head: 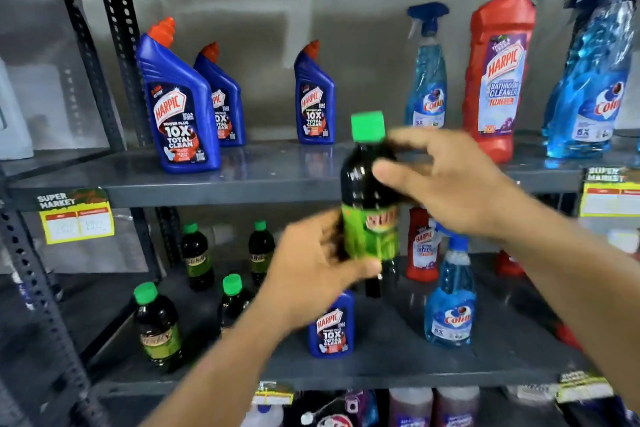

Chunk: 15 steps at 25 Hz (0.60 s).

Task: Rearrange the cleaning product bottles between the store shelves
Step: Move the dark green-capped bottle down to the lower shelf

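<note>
A dark bottle (367, 184) with a green cap and green label hangs in the air in front of the upper shelf's edge (277, 180). My left hand (311, 281) grips its lower part at the label. My right hand (460, 191) has thumb and forefinger around its shoulder, just below the cap. On the upper shelf stand three blue Harpic bottles (180, 107), a Colin spray (426, 73), a red Harpic bottle (498, 73) and another blue Colin bottle (588, 73). On the lower shelf (381, 371) are several dark green-capped bottles (157, 326), a blue Harpic (330, 326), a Colin spray (450, 295) and a small red Harpic (420, 246).
Perforated metal uprights (117, 62) frame the rack at the left. Yellow price tags (78, 222) hang on the shelf edges. A bare stretch of upper shelf lies between the blue Harpic bottles and the Colin spray. More products (412, 406) sit on the shelf below.
</note>
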Tool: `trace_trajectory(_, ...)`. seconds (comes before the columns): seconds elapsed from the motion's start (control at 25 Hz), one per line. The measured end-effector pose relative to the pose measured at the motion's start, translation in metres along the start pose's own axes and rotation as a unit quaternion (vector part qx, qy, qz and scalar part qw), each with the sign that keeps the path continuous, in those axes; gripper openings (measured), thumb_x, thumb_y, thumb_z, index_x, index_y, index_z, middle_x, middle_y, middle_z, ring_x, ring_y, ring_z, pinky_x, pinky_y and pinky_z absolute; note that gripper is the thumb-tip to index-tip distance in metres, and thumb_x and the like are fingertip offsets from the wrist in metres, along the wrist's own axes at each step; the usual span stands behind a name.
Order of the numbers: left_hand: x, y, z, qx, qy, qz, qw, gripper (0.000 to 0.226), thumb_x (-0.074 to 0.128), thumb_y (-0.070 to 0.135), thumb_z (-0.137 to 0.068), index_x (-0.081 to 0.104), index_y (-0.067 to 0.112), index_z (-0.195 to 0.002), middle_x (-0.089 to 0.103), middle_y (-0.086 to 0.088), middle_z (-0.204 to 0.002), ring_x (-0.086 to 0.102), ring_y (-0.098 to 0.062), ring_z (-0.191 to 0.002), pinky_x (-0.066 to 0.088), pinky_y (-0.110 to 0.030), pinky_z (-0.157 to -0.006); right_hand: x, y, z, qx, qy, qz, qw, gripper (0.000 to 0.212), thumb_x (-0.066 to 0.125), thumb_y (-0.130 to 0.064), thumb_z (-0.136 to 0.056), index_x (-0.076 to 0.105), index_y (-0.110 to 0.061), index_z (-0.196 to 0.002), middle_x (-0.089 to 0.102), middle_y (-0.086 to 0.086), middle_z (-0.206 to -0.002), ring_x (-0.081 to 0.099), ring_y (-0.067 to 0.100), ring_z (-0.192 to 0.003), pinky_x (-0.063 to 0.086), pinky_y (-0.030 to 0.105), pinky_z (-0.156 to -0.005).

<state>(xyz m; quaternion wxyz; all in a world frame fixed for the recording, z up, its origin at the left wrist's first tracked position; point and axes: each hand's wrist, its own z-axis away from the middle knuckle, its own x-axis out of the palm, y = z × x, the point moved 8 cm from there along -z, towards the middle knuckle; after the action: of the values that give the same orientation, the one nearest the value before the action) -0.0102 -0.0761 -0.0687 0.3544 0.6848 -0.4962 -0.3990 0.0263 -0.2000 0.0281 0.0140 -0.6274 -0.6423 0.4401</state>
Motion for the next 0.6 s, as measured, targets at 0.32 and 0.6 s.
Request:
trace_trajectory(0.32,0.074,-0.206,0.011,-0.121,-0.016,-0.048,0.991,0.052,0.074,0.001,-0.065,0.060,0.028,-0.107,0.074,0.002,-0.102,0.068,-0.012,-0.099,0.054,-0.043,-0.093,0.079,0.194,0.082,0.150,-0.020,-0.003,0.988,0.027,0.058,-0.038,-0.075,0.056,-0.042,-0.102,0.062,0.000,-0.109,0.058,0.019,-0.108,0.047,0.047,-0.097)
trace_trajectory(0.6,0.091,-0.290,0.004,-0.154,-0.007,-0.125,0.980,0.064,0.071,0.013,-0.064,0.050,0.039,-0.119,0.073,0.007,-0.105,0.068,-0.008,-0.099,0.055,-0.042,-0.091,0.114,0.275,0.106,0.212,-0.025,-0.008,0.977,0.037,0.060,-0.021,-0.085,0.051,-0.020,-0.121,0.049,0.001,-0.118,0.051,0.018,-0.116,0.040,0.046,-0.106)
